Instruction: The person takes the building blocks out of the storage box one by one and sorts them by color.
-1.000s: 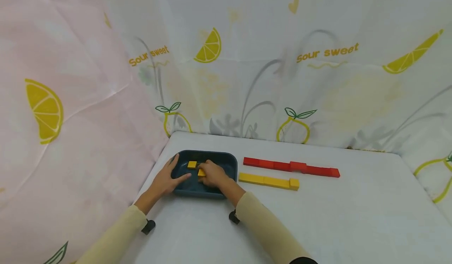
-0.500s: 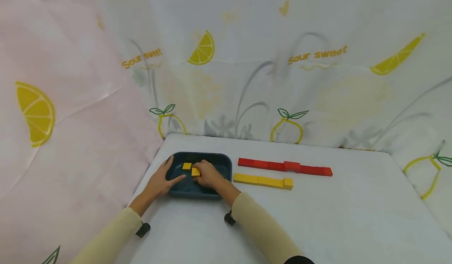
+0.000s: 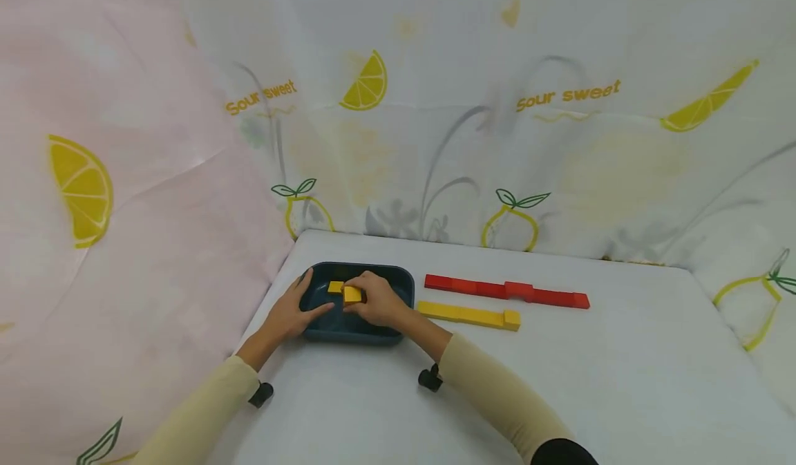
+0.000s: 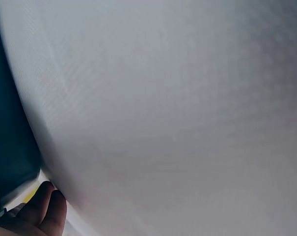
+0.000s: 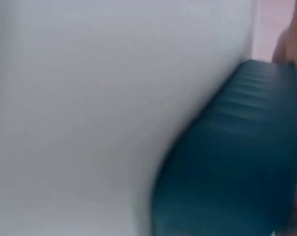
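Observation:
A dark blue rectangular tray [image 3: 351, 338] with a raised rim stands on the white table. Its left end is held by my left hand [image 3: 289, 315], thumb reaching over the rim inside and fingers along the outer wall; in the left wrist view the fingertips [image 4: 47, 211] show beside the tray wall. Between thumb and fingers my right hand [image 3: 381, 304] pinches a yellow block [image 3: 352, 295] above the tray. Another yellow block [image 3: 336, 287] lies in the tray just behind and left of it. The right wrist view is blurred and mostly shows the tray's outer side [image 5: 227, 162].
Right of the tray, a row of yellow blocks [image 3: 466, 314] lies on the table [image 3: 578, 382], with a raised one [image 3: 512, 320] at its right end. Behind it runs a longer row of red blocks [image 3: 479, 288]. A patterned cloth [image 3: 435, 140] hangs behind the table.
My right hand has lifted the yellow block from low in the tray, and its wrist has swung to the right. The left hand keeps its place on the tray; the head view shifts slightly.

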Tool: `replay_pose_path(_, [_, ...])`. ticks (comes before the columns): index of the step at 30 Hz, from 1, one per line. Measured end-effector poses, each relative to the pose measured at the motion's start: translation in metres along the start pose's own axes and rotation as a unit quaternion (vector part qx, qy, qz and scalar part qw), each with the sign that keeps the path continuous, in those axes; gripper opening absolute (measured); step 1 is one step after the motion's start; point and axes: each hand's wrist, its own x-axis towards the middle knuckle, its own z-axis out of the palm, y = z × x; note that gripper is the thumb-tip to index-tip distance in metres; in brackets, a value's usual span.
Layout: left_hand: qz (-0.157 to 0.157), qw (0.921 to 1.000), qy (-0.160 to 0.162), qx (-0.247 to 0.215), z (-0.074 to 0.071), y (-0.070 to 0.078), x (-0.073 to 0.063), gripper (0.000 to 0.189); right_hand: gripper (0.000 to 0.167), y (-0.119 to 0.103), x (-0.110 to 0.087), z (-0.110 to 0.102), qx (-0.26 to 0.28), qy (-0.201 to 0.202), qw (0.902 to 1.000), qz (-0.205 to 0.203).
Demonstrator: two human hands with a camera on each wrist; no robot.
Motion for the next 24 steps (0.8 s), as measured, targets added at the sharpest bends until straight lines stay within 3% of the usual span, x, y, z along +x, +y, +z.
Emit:
replay_pose_path(7, [-0.006, 1.0000, 0.001, -0.007, 0.004, 0.002, 0.000, 0.104, 0.040, -0.007, -0.025, -0.027, 0.016, -0.006, 0.9997, 0.016])
replay_pose_path(11, [-0.008, 1.0000, 0.001, -0.004, 0.003, 0.000, -0.003, 0.104, 0.038, -0.004, -0.038, -0.041, 0.067, -0.005, 0.9977, 0.007])
replay_pose_path(16, [0.010, 0.9999, 0.000, -0.005, 0.003, -0.001, -0.002, 0.103, 0.039, 0.003, -0.065, -0.070, 0.135, 0.034, 0.9898, 0.029])
replay_pose_path(24, [0.006, 0.9999, 0.000, -0.013, 0.001, -0.003, -0.003, 0.104, 0.038, 0.034, -0.106, -0.109, 0.113, 0.046, 0.9895, 0.079])
